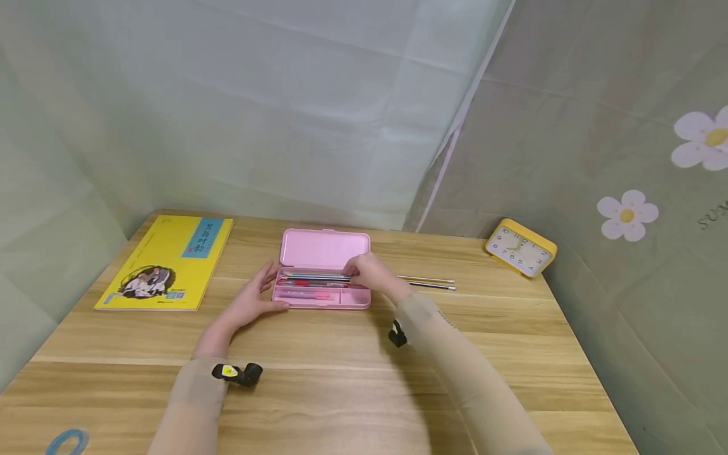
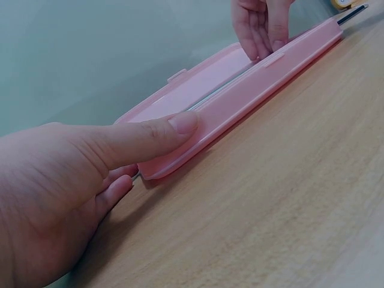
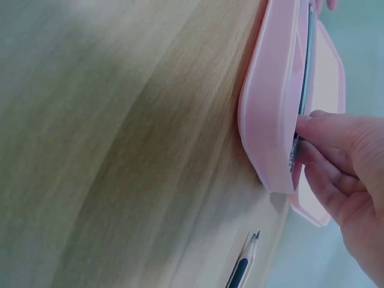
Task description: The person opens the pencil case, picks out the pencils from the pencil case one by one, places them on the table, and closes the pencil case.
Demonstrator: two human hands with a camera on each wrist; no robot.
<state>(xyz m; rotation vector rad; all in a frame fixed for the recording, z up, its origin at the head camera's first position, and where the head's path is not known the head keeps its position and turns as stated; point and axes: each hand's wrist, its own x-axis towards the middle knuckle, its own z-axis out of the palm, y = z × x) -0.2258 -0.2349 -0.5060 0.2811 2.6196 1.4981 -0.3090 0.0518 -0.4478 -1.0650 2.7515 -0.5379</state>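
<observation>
An open pink pencil case [image 1: 355, 299] lies on the table, its lid [image 1: 318, 248] tipped back. It holds several pencils [image 1: 307, 276], red-and-dark pens [image 1: 315, 284] and a pink pen [image 1: 307, 295]. My left hand [image 1: 250, 300] holds the case's left end, thumb against the front wall in the left wrist view and fingers round the end. At the right end, my right hand [image 1: 372, 275] reaches in. In the right wrist view its thumb and fingers pinch a dark pencil [image 3: 306, 78] inside the case; the fingertips are partly hidden by the wall.
Two more pencils [image 1: 432, 283] lie on the table to the right of the case. A yellow book [image 1: 170, 253] lies at the left, and a yellow clock [image 1: 520, 248] stands at the back right. A blue ring-shaped thing [image 1: 68, 441] is at the near left edge. Curtains hang behind.
</observation>
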